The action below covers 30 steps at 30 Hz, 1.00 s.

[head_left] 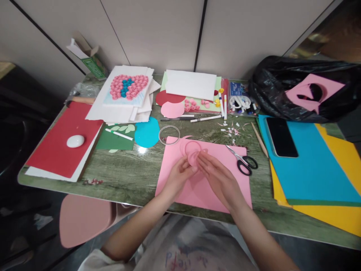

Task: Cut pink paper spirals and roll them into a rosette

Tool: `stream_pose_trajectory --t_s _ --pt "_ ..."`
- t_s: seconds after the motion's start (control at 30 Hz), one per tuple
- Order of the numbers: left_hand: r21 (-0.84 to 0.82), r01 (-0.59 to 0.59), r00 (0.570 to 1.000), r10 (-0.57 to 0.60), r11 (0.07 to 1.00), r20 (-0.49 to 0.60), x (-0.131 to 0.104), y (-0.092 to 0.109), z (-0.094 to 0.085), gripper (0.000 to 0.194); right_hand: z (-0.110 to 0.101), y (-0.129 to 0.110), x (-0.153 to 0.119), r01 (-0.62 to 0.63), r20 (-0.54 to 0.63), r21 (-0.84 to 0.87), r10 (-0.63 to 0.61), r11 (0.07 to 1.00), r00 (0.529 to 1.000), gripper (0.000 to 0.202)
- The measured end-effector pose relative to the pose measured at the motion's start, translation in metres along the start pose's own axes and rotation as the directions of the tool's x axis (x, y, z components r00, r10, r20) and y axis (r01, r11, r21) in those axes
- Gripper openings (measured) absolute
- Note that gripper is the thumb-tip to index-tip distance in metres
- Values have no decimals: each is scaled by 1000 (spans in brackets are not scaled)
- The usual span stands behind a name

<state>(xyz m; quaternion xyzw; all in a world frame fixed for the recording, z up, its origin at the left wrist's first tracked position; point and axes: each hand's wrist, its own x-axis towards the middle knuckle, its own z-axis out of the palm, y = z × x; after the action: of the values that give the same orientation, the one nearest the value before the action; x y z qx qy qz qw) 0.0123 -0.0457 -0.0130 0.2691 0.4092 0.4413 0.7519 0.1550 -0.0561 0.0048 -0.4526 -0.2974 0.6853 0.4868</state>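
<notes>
A curled pink paper strip (193,159) is between my two hands, with a loose loop of it rising beyond my fingertips. My left hand (180,174) is closed, pinching the strip between thumb and fingers. From the other side, my right hand (216,172) presses its fingertips together on the same curl. Both hands are over a pink paper sheet (208,199) lying flat on the table. Scissors (244,162) with black handles rest at the sheet's right edge. Beyond its upper left corner lies a round metal ring (160,140).
To the left are a blue paper circle (146,132), red paper (60,141) and a white egg-shaped object (75,141). A rose-covered artwork (115,88) lies behind. On the right, a phone (282,137) rests on blue paper (316,169), near a black plastic bag (270,82).
</notes>
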Motion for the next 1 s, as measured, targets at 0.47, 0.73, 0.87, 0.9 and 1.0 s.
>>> stream_pose_trajectory --t_s 0.47,0.73,0.87,0.9,1.0 --pt "330 130 984 -163 935 75 63 57 -25 46 -34 -41 75 297 294 -675 -124 675 948 25" --pt "448 -33 999 28 894 18 66 59 -38 47 -41 -30 88 307 157 -747 -292 589 943 26" --pt "589 -61 998 65 806 14 67 58 -40 49 -42 -27 97 322 179 -832 -331 453 927 31" --pt "638 -75 997 81 766 19 68 58 -40 50 -41 -26 99 328 194 -844 -330 423 924 33" --pt "770 -144 988 132 621 78 72 57 -40 49 -34 -25 104 350 243 -864 -310 363 919 36"
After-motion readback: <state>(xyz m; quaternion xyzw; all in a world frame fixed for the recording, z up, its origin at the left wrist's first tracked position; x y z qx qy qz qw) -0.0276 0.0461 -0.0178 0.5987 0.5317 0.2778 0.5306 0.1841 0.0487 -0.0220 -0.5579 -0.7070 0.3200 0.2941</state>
